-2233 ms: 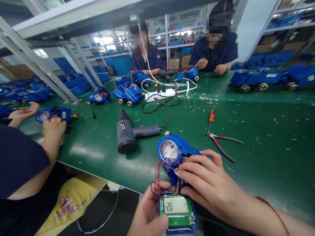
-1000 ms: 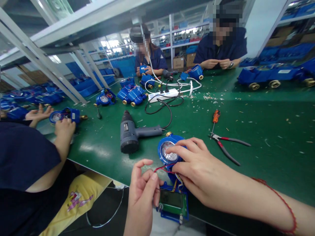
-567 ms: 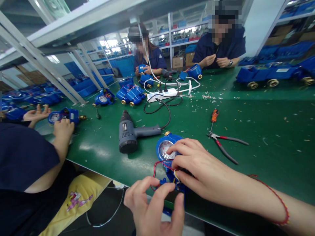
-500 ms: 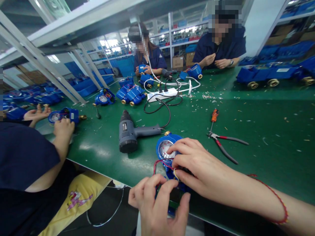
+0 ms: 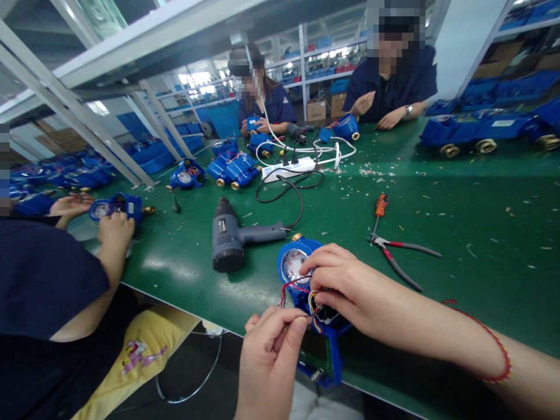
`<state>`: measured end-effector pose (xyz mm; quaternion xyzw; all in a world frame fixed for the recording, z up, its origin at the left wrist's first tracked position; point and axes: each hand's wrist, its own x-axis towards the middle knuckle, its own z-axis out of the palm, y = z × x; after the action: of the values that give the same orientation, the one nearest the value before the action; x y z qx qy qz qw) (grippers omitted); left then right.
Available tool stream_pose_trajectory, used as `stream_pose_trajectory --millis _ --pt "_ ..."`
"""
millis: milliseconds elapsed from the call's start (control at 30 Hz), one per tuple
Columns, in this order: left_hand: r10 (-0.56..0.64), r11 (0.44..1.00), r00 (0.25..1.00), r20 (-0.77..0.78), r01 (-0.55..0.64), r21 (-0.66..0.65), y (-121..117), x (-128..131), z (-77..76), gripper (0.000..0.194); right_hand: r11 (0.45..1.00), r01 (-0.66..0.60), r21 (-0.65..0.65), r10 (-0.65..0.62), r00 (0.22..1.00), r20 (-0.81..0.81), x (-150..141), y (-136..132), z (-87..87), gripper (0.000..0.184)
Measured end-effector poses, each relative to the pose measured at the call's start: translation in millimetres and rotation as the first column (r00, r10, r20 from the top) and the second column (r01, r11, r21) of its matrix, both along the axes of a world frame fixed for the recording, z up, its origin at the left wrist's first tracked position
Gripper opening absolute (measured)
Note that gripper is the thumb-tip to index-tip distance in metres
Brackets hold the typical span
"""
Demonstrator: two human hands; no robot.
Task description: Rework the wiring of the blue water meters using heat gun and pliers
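A blue water meter [image 5: 294, 263] with a round dial lies at the near edge of the green table [image 5: 459, 233]. Its hinged blue lid [image 5: 326, 356] with the circuit board hangs over the edge. My right hand [image 5: 350, 286] rests on the meter body, fingers curled on the bundle of wires [image 5: 312, 303] inside it. My left hand [image 5: 269, 350] pinches a thin wire near the red wires [image 5: 291, 286] just in front of the meter.
A grey heat gun [image 5: 231, 236] lies left of the meter. Pliers [image 5: 400, 256] and an orange screwdriver [image 5: 380, 207] lie to the right. A power strip [image 5: 286, 169] with cables sits farther back. Other workers sit left and across, with several blue meters around.
My left hand let go of the lid, which now hangs down edge-on, and pinches a wire instead. My right hand shifted slightly onto the wire bundle.
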<state>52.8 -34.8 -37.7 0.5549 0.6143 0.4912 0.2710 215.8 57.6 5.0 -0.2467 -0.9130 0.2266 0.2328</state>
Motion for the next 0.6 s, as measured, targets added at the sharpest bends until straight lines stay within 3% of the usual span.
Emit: stream_pose_trajectory --millis 67,133,233,400,500,600 --pt "-0.020 0.998 0.996 0.083 0.025 -0.063 -0.9 -3.2 0.3 0.016 1.000 -0.010 -0.012 0.010 1.000 -0.004 1.8 0.7 -0.9 0.019" --pt "-0.068 0.997 0.998 0.019 0.069 -0.035 -2.3 -6.8 0.3 0.016 0.999 -0.025 -0.024 0.025 1.000 -0.012 3.7 1.0 -1.6 0.018" --pt "-0.043 0.993 0.995 -0.094 0.053 0.107 -3.0 -11.0 0.6 0.017 0.998 -0.056 -0.041 0.056 0.998 -0.001 5.7 0.4 -0.2 0.015" --pt "0.107 0.948 0.971 -0.214 -0.034 0.316 3.4 -13.0 1.3 0.023 0.995 -0.078 -0.066 0.082 0.995 0.056 7.5 -2.8 5.7 0.014" --pt "0.067 0.958 0.969 -0.240 0.005 0.287 7.3 -12.3 2.8 0.018 0.994 -0.088 -0.059 0.092 0.994 0.060 7.6 -3.6 5.8 0.015" --pt "-0.020 0.989 0.989 -0.145 0.041 0.144 8.0 -10.8 5.2 0.007 0.995 -0.085 -0.043 0.087 0.995 0.055 7.2 -3.1 3.1 0.015"
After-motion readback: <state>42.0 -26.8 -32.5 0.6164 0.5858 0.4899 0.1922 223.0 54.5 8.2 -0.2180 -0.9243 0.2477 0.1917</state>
